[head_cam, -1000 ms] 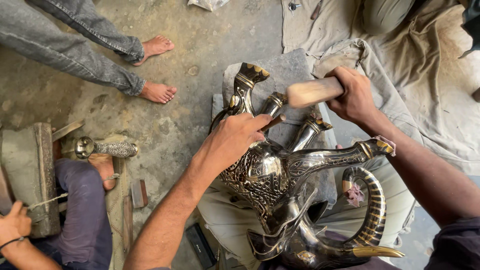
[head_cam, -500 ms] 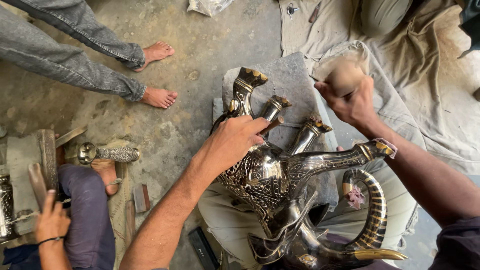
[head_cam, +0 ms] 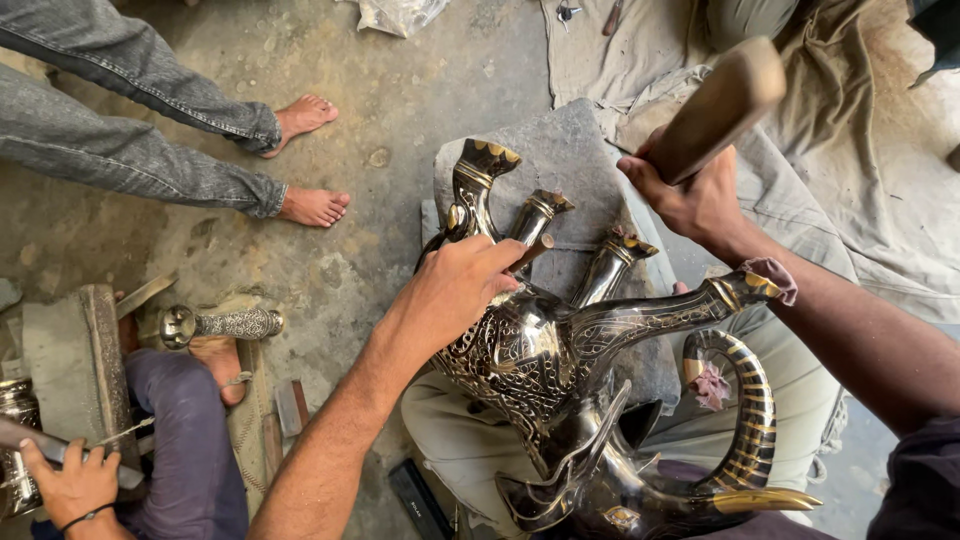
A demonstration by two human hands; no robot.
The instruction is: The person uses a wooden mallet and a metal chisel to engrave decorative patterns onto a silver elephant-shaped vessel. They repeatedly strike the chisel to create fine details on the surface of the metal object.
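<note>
The left hand [head_cam: 455,290] lay on the belly of an upturned metal elephant [head_cam: 560,370], its fingers pinched shut around a short punch [head_cam: 530,252] whose tip pointed down at the engraved body. The right hand [head_cam: 690,195] was closed tight on the handle of a wooden mallet [head_cam: 715,105], raised above and to the right of the punch, well apart from it. The elephant, dark with silver patterning and gold trim, rested on the person's lap and against a grey stone slab [head_cam: 570,155], its four legs sticking up toward the slab and its tusk [head_cam: 745,440] curling at the lower right. A scrap of pink cloth [head_cam: 712,385] sat inside the curve of the tusk, and another bit capped the nearest leg. Pale cloth [head_cam: 880,200] covered the floor [head_cam: 400,100] to the right. At the upper left, two bare feet [head_cam: 315,207] in grey trousers stood on the concrete floor, apart from the work. At the lower left another person's hand [head_cam: 70,480] gripped a tool beside a wooden block [head_cam: 75,360], and a small engraved metal piece [head_cam: 225,323] lay just next to that block.
</note>
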